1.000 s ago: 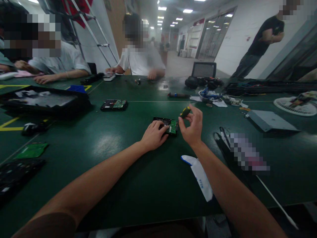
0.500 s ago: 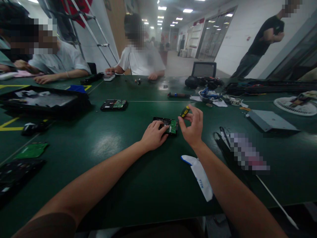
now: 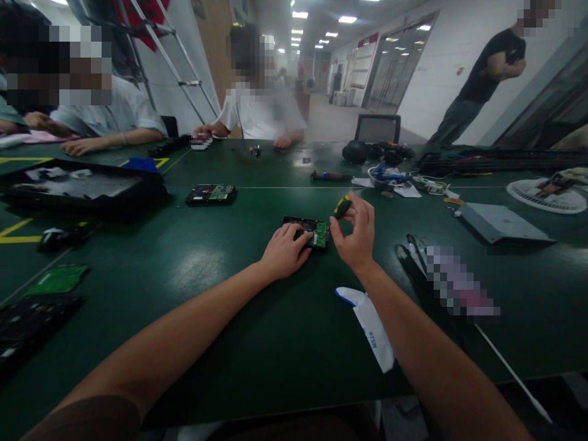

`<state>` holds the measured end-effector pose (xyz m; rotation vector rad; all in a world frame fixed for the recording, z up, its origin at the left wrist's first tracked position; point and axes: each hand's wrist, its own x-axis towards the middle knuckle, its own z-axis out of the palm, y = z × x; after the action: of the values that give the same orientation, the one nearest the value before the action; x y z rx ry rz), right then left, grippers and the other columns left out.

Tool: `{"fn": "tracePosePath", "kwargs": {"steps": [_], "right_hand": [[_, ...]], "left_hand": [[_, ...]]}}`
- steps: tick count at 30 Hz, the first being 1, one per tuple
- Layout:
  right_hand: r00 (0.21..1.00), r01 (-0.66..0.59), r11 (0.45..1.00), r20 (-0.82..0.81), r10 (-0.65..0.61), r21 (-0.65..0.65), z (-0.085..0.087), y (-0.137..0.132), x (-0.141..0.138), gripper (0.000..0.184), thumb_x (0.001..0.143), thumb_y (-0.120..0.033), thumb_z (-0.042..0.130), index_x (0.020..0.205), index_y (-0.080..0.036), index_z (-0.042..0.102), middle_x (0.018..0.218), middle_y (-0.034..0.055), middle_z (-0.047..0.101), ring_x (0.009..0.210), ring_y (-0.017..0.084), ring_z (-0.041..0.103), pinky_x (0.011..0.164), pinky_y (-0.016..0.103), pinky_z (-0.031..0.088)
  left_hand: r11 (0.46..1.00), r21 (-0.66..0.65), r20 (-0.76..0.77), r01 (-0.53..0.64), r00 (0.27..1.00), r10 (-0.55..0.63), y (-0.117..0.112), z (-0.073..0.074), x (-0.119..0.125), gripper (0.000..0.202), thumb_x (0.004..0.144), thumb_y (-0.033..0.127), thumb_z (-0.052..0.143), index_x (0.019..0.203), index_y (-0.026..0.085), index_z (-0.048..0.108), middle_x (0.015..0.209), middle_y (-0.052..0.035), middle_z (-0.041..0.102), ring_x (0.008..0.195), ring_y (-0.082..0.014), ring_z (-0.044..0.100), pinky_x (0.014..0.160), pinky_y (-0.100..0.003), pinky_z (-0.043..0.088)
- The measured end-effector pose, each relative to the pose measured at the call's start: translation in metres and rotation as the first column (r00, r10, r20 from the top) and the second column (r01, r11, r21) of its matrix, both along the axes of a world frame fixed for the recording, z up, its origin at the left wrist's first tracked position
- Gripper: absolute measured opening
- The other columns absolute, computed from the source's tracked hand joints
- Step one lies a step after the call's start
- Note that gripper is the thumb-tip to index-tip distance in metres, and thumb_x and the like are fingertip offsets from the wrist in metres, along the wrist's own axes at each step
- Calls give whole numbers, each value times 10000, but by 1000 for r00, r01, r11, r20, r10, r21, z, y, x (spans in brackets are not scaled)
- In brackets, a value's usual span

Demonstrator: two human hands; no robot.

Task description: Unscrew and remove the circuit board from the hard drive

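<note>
Hard drive (image 3: 320, 231), as the black unit with a green circuit board appears to be, lies flat on the green table (image 3: 220, 343) in front of the person, between the two hands. The left hand (image 3: 283, 252) rests palm down over its left part, fingers loosely bent on top, probably to keep it from sliding or turning; whether the thumb also grips the near edge I cannot tell. The right hand (image 3: 356, 236) has thumb and fingertips closed in a pinch on a green-and-yellow handle (image 3: 342, 207), seemingly a screwdriver's, just beyond the drive's right end. A fingertip hold like this would suit fine turning; the handle leans, and its shaft and tip are too small to make out. A white blue-edged piece (image 3: 374, 334) lies beside the right forearm, nearer the body, perhaps put there to leave the working spot free. Farther off, a second drive (image 3: 210, 194) lies to the left and a grey metal box (image 3: 505, 222) to the right, both out of the hands' way.
</note>
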<state>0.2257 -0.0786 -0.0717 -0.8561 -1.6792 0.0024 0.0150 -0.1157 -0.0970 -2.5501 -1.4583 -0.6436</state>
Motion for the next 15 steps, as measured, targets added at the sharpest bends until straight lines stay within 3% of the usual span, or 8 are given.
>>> {"fn": "tracePosePath", "kwargs": {"steps": [4, 9, 15], "right_hand": [[1000, -26, 1000, 3, 26, -14, -1, 0, -1, 691, 945, -207, 562, 1575, -322, 303, 1435, 132, 412, 1090, 243, 651, 890, 435, 651], [1000, -10, 1000, -24, 9, -18, -2, 2, 1, 716, 916, -258, 639, 1555, -345, 330, 1411, 122, 418, 1023, 237, 660, 837, 435, 662], [999, -43, 998, -17, 42, -38, -1, 0, -1, 689, 941, -223, 562, 1573, -335, 311, 1458, 128, 397, 1131, 259, 637, 918, 451, 639]], "left_hand": [[1000, 5, -6, -1, 1000, 1, 0, 0, 0, 443, 984, 401, 534, 1380, 218, 611, 1313, -156, 557, 1253, -338, 492, 1043, -526, 456], [1000, 7, -5, 5, 1000, -5, 1, -1, -1, 448, 984, 405, 533, 1384, 217, 609, 1315, -156, 556, 1253, -337, 491, 1042, -521, 459], [1000, 9, -6, 3, 1000, -3, 0, -1, 0, 449, 983, 400, 534, 1387, 217, 605, 1313, -155, 559, 1256, -337, 492, 1048, -525, 460]]}}
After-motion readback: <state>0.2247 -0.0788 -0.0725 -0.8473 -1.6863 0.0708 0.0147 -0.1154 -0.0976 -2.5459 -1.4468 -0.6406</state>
